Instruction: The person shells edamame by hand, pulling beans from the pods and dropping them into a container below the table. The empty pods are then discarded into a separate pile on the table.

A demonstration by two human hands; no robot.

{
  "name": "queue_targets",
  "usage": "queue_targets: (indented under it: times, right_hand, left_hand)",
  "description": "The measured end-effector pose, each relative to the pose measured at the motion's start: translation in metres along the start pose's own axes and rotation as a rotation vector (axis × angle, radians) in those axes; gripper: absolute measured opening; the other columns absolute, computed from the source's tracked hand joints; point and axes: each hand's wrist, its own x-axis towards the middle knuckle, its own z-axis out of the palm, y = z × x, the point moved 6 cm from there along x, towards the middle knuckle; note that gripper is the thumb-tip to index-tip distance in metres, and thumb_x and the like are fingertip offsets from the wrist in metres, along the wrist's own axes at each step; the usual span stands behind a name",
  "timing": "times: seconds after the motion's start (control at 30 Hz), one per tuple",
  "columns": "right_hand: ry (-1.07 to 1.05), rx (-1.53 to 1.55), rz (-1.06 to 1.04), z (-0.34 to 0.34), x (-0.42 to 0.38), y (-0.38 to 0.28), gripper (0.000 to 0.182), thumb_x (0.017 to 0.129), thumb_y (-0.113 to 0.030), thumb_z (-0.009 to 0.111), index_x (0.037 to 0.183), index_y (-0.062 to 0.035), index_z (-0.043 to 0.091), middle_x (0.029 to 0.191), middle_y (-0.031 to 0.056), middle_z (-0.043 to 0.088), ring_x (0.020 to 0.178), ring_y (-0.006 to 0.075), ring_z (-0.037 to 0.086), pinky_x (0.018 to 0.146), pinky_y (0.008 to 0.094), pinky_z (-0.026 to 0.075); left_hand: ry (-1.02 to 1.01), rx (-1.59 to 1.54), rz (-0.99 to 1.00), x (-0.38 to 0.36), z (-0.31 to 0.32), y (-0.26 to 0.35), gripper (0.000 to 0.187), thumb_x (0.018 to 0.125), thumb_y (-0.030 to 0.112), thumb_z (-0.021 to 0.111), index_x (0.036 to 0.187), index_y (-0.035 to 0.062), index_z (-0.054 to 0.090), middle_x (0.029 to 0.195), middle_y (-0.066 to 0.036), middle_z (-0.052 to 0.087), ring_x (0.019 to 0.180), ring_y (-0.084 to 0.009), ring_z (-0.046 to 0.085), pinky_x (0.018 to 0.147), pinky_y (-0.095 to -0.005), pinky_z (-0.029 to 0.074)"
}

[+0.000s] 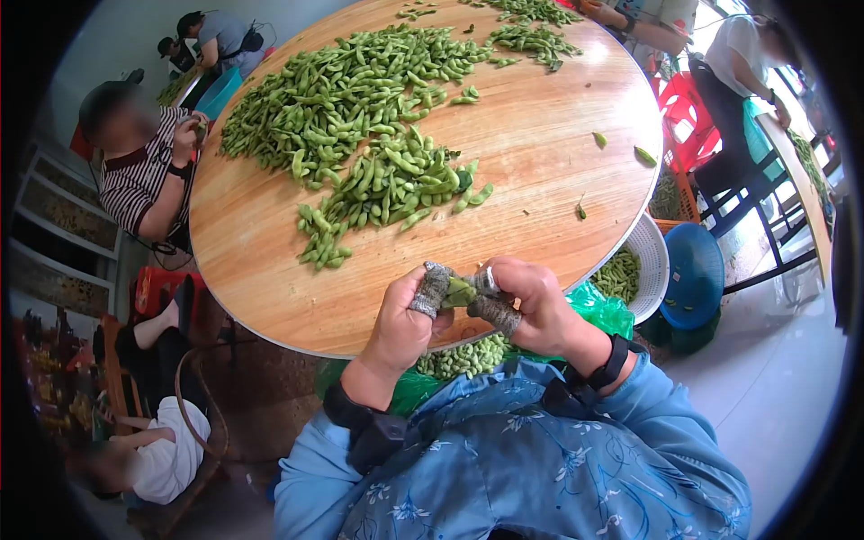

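Observation:
Between my two hands, just over the near table edge, is a green edamame pod (460, 292). My left hand (400, 319) is closed on the pod's left end, and my right hand (531, 306) pinches its right end. Grey knitted covers wrap some of my fingers and hide part of the pod. Beneath my hands, shelled green beans (463, 357) lie in a green plastic bag (414, 391) at my lap. A large heap of edamame pods (333, 99) covers the far left of the round wooden table (540, 189), with a smaller pile (387, 184) closer to me.
Right of the table stand a white basket (655, 261) with pods in it and a blue basin (693, 270). Red stools (688, 117) are farther back. A person in a striped shirt (148, 171) sits at the left; another person's arm (643, 31) reaches over the far right edge.

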Motion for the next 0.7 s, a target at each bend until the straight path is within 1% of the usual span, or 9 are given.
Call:
queue_targets:
  times: [0.07, 0.2, 0.27, 0.4, 0.47, 0.5, 0.57, 0.6, 0.7]
  right_hand:
    - [-0.019, 0.168, 0.321, 0.002, -0.003, 0.013, 0.008, 0.073, -0.002, 0.058, 0.078, 0.0018, 0.053, 0.064, 0.0117, 0.046, 0.06, 0.0252, 0.047, 0.055, 0.0315, 0.039]
    - [-0.057, 0.149, 0.341, 0.004, -0.001, 0.011, 0.008, 0.07, 0.001, 0.058, 0.076, 0.002, 0.053, 0.066, 0.0142, 0.049, 0.061, 0.031, 0.05, 0.055, 0.0331, 0.04]
    - [-0.055, -0.14, 0.076, 0.006, 0.003, -0.001, 0.008, 0.069, 0.002, 0.058, 0.074, 0.0023, 0.053, 0.068, 0.0154, 0.052, 0.061, 0.029, 0.053, 0.054, 0.0336, 0.041]
    - [-0.058, -0.178, 0.157, 0.011, 0.002, 0.005, 0.011, 0.066, 0.004, 0.057, 0.077, 0.0017, 0.055, 0.07, 0.0167, 0.054, 0.064, 0.0283, 0.056, 0.055, 0.0325, 0.042]
    - [0.013, 0.04, 0.252, 0.01, 0.001, 0.011, 0.009, 0.071, 0.004, 0.057, 0.079, 0.0019, 0.055, 0.067, 0.0123, 0.055, 0.061, 0.0211, 0.055, 0.054, 0.0295, 0.042]
    - [0.012, 0.04, 0.253, 0.009, 0.002, 0.008, 0.009, 0.071, 0.004, 0.057, 0.079, 0.0019, 0.055, 0.067, 0.0123, 0.055, 0.061, 0.0211, 0.055, 0.054, 0.0295, 0.042]
    - [0.058, 0.291, 0.462, 0.007, 0.0, 0.011, 0.003, 0.078, 0.002, 0.055, 0.081, 0.0028, 0.055, 0.066, 0.0046, 0.055, 0.061, 0.0108, 0.05, 0.053, 0.0248, 0.04]
    - [0.057, 0.29, 0.463, 0.008, -0.002, 0.013, 0.003, 0.078, 0.002, 0.055, 0.081, 0.0028, 0.055, 0.066, 0.0046, 0.055, 0.061, 0.0108, 0.05, 0.053, 0.0248, 0.04]
    - [0.062, 0.312, 0.501, 0.007, -0.007, 0.021, 0.006, 0.083, -0.002, 0.053, 0.083, 0.0033, 0.056, 0.066, -0.0009, 0.053, 0.063, 0.0048, 0.043, 0.052, 0.0208, 0.037]
  left_hand:
    - [-0.149, -0.07, -0.126, 0.0, 0.006, -0.004, 0.016, 0.084, 0.0, 0.041, 0.09, 0.002, 0.055, 0.065, 0.001, 0.051, 0.055, -0.0053, 0.046, 0.049, -0.0191, 0.035]
    - [-0.15, 0.109, -0.079, 0.0, 0.007, 0.003, 0.015, 0.084, 0.0, 0.041, 0.089, 0.0018, 0.054, 0.067, 0.001, 0.052, 0.055, -0.0054, 0.046, 0.049, -0.0194, 0.035]
    - [-0.127, 0.157, -0.09, 0.001, 0.002, -0.001, 0.014, 0.083, -0.002, 0.041, 0.088, 0.0013, 0.053, 0.07, 0.0, 0.053, 0.058, -0.0059, 0.049, 0.051, -0.0195, 0.037]
    - [-0.123, 0.062, -0.126, 0.001, -0.003, -0.006, 0.016, 0.082, -0.004, 0.04, 0.093, 0.0014, 0.051, 0.076, -0.002, 0.055, 0.067, -0.0069, 0.051, 0.058, -0.0189, 0.039]
    - [-0.174, 0.099, -0.074, 0.0, 0.001, 0.001, 0.019, 0.084, 0.005, 0.045, 0.103, 0.0059, 0.048, 0.081, -0.002, 0.056, 0.067, -0.0045, 0.049, 0.053, -0.0156, 0.035]
    - [-0.173, 0.098, -0.075, 0.0, -0.001, -0.001, 0.019, 0.084, 0.005, 0.045, 0.103, 0.0059, 0.048, 0.081, -0.002, 0.056, 0.067, -0.0045, 0.049, 0.053, -0.0156, 0.035]
    - [-0.208, 0.159, -0.022, -0.001, -0.002, -0.002, 0.026, 0.083, 0.005, 0.045, 0.109, 0.0062, 0.044, 0.083, -0.003, 0.056, 0.068, -0.0042, 0.048, 0.056, -0.0155, 0.034]
    - [-0.208, 0.158, -0.022, -0.001, -0.002, -0.002, 0.026, 0.083, 0.005, 0.045, 0.109, 0.0062, 0.044, 0.083, -0.003, 0.056, 0.068, -0.0042, 0.048, 0.056, -0.0155, 0.034]
    - [-0.222, 0.113, -0.038, -0.002, 0.0, 0.0, 0.031, 0.082, 0.003, 0.045, 0.113, 0.0061, 0.042, 0.084, -0.003, 0.056, 0.068, -0.004, 0.046, 0.057, -0.0156, 0.033]
